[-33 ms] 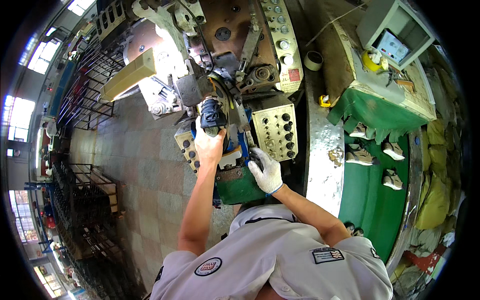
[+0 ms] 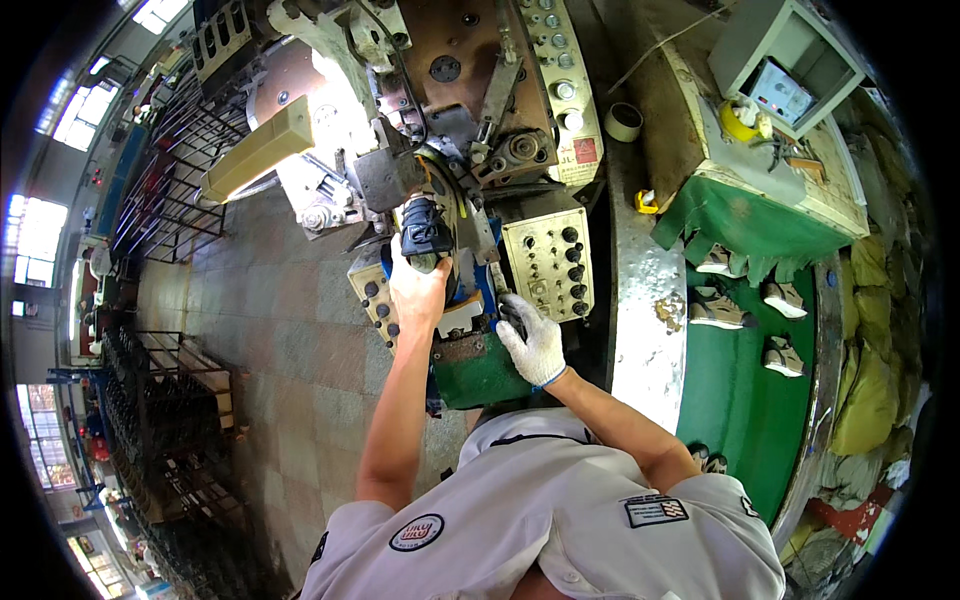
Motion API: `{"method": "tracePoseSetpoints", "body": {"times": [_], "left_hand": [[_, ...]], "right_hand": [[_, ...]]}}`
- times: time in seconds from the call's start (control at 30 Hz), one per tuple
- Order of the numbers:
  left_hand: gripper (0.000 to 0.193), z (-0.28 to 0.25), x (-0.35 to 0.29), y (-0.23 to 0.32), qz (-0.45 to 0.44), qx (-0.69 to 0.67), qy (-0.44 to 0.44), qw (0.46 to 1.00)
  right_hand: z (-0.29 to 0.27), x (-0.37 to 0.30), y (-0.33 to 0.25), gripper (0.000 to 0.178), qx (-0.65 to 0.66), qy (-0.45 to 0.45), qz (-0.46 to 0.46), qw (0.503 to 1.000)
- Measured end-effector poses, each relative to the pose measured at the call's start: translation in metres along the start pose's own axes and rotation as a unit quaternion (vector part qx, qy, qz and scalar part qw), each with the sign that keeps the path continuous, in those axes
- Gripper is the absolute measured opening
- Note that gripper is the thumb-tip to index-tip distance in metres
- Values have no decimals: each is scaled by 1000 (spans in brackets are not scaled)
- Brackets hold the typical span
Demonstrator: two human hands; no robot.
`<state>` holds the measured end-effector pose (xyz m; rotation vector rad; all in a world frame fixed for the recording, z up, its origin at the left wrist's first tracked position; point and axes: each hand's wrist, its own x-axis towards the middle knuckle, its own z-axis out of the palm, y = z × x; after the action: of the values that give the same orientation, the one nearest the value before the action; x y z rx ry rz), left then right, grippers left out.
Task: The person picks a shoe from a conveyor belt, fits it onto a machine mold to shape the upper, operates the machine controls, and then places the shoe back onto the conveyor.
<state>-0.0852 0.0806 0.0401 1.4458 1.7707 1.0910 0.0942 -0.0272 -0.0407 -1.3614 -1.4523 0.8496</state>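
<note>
My left hand, bare, is closed around the heel end of a dark lace-up shoe. The shoe's far end sits against the working head of a machine, which hides its toe. Gloved in white knit, my right hand rests beside the blue part of the machine's front. Its thumb and fingers are apart, with dark stains at the fingertips, and I see nothing held in it. A cream control box with black knobs stands just beyond that hand.
A second knob panel is left of the shoe. Green cloth covers the machine's near edge. On the right, several beige shoes lie on a green belt, below a bench with a grey box. Dark racks stand at left.
</note>
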Motion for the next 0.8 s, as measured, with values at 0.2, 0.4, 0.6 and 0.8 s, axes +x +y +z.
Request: {"method": "tracePoseSetpoints", "body": {"times": [0.2,0.4,0.6,0.8], "left_hand": [[70,0,8,-15,-11,-16,-5,1000],[51,-29,16,-47,-68,-295,-95,948],[88,-29,-80,3,-83,-635,-288,712],[69,6,-132,-31,-221,-633,-373,641]], "right_hand": [[-3,-6,-3,58,172,1,116,978],[-9,9,0,66,314,75,171,931],[-11,53,-29,87,629,-40,131,766],[-38,38,-116,62,711,39,110,694]]}}
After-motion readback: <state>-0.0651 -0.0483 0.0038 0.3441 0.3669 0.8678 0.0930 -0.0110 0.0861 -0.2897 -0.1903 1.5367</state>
